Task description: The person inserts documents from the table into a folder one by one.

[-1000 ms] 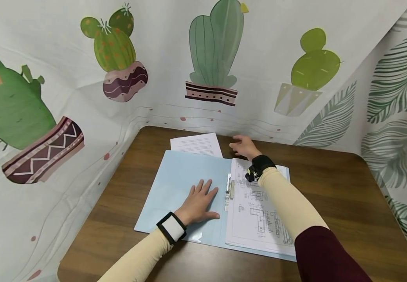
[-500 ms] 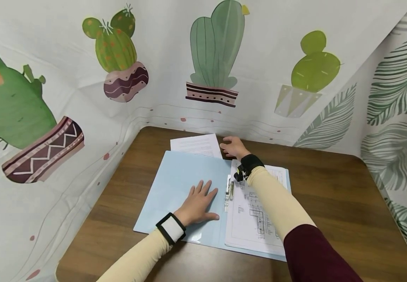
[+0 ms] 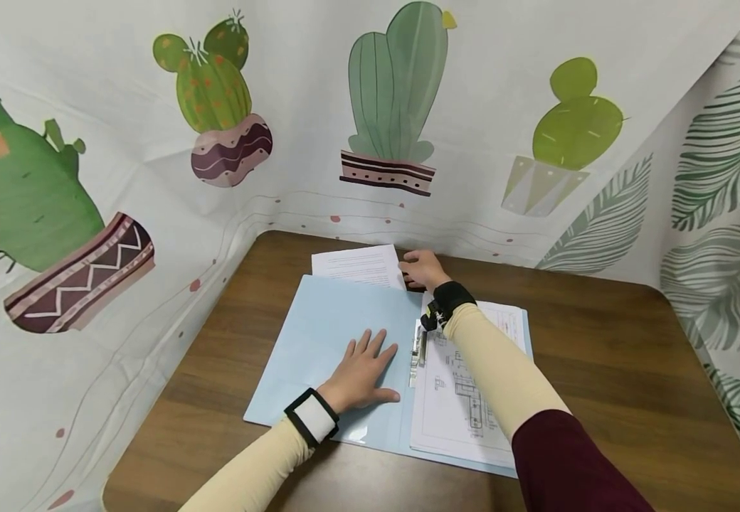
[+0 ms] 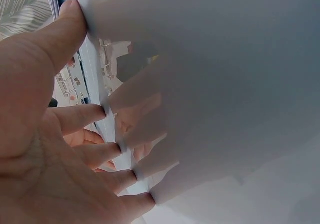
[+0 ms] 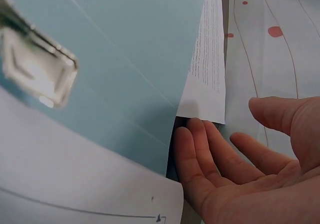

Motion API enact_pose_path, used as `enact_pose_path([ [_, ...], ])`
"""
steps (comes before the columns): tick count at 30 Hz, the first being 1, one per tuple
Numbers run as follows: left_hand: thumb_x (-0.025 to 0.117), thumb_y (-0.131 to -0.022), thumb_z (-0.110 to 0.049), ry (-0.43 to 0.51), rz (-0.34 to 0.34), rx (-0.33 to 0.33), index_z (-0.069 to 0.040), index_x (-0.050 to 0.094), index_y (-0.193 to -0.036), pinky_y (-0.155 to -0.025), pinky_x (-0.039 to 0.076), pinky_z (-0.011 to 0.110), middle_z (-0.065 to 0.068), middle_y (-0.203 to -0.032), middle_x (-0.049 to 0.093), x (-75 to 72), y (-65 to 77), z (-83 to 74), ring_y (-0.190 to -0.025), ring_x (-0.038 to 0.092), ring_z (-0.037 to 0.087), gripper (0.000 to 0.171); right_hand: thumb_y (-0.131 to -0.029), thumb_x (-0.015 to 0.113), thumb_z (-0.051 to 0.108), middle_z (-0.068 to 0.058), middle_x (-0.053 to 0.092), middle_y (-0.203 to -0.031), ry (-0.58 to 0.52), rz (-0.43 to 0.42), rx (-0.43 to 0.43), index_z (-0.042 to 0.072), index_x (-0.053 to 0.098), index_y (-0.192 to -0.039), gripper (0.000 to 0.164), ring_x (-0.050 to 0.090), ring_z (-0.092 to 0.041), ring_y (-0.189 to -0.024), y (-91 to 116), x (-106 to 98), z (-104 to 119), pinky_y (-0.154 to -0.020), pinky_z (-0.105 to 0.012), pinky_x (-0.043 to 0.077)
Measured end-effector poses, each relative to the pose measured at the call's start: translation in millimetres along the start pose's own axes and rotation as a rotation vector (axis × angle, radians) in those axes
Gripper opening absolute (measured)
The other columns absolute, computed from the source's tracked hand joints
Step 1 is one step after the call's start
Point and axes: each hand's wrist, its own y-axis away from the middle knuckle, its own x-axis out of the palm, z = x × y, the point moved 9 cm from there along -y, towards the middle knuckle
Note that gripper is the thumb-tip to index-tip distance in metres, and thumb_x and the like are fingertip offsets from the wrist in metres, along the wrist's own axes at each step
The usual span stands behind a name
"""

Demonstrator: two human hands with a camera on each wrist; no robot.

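A light blue folder [image 3: 306,334] lies spread on the table, with a stack of technical drawings [image 3: 440,419] on its right half. My left hand [image 3: 357,373] rests flat on the bare left cover, fingers spread. Beyond the folder's far edge, a white printed sheet [image 3: 353,262] sticks out, its near part hidden by the cover. My right hand [image 3: 424,270] is at that sheet's right edge. In the right wrist view, the fingertips [image 5: 196,126] meet the sheet's edge, partly beneath it, while the thumb stays apart. My right forearm hides part of the drawings.
A metal clip [image 3: 418,348] runs along the folder's spine, beside the drawings. The brown wooden table [image 3: 607,370] extends on both sides. A white cloth with printed cacti [image 3: 293,107] hangs right behind the table's back edge.
My right hand has moved left along the far side of the folder, up to the printed sheet's right edge. My left hand stays on the cover.
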Motion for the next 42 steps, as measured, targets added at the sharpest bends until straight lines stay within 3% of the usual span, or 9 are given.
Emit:
enact_pose_path([
  [7,0.078,-0.083,-0.059,-0.013,-0.009,0.004,-0.007,0.049,-0.153,-0.113,0.029,0.069,0.025,-0.163,0.031,-0.9,0.0,-0.8,-0.149,0.026,0.052,0.092,-0.105,0.059,0.019,-0.022,0.056,-0.139,-0.036,0.011,0.019,0.001,0.046,-0.151,0.051,0.061,-0.039,-0.121,1,0,-1,-0.099,-0.047,0.052],
  [12,0.078,-0.083,-0.059,-0.014,-0.007,0.003,-0.007,0.049,-0.153,-0.113,0.029,0.069,0.024,-0.163,0.031,-0.5,0.0,-1.5,-0.149,0.026,0.052,0.092,-0.104,0.062,0.019,-0.021,0.058,-0.136,-0.018,0.005,0.028,0.002,0.05,-0.149,0.049,0.063,-0.035,-0.115,-1,1,-3,-0.092,-0.041,0.055],
  [18,0.078,-0.083,-0.06,-0.007,-0.011,0.012,-0.007,0.048,-0.154,-0.113,0.028,0.069,0.025,-0.164,0.03,-1.8,0.7,-2.3,-0.149,0.024,0.052,0.093,-0.1,0.067,0.017,-0.015,0.064,-0.117,0.116,-0.036,0.022,0.001,0.064,-0.135,0.038,0.063,-0.022,-0.086,-3,3,-2,-0.073,-0.03,0.053],
  [22,0.078,-0.083,-0.06,-0.015,-0.014,0.017,-0.008,0.048,-0.154,-0.113,0.028,0.069,0.025,-0.164,0.03,-2.2,0.5,-2.0,-0.149,0.025,0.052,0.093,-0.1,0.068,0.017,-0.012,0.065,-0.105,0.212,-0.067,0.015,0.002,0.069,-0.129,0.032,0.06,-0.02,-0.075,-2,3,0,-0.07,-0.03,0.05],
  [30,0.079,-0.082,-0.059,-0.014,-0.018,0.013,-0.007,0.05,-0.152,-0.112,0.029,0.068,0.025,-0.163,0.032,-3.0,0.9,-2.9,-0.149,0.026,0.051,0.093,-0.1,0.067,0.016,-0.015,0.067,-0.118,0.235,-0.076,-0.018,0.002,0.071,-0.126,0.03,0.062,-0.022,-0.085,3,3,4,-0.075,-0.033,0.051],
  [37,0.078,-0.084,-0.059,-0.012,-0.016,0.017,-0.007,0.048,-0.153,-0.113,0.029,0.068,0.025,-0.163,0.031,-3.5,2.1,-2.7,-0.149,0.025,0.053,0.092,-0.1,0.066,0.014,-0.015,0.069,-0.112,0.263,-0.088,-0.107,0.002,0.074,-0.118,0.023,0.061,-0.023,-0.086,5,3,9,-0.073,-0.033,0.049],
  [42,0.078,-0.084,-0.059,-0.007,-0.014,0.01,-0.007,0.048,-0.153,-0.113,0.028,0.068,0.025,-0.163,0.031,-2.9,2.8,-1.3,-0.149,0.025,0.053,0.092,-0.101,0.065,0.014,-0.017,0.068,-0.119,0.241,-0.133,-0.171,0.001,0.073,-0.121,0.025,0.064,-0.029,-0.099,4,-1,19,-0.083,-0.039,0.052],
])
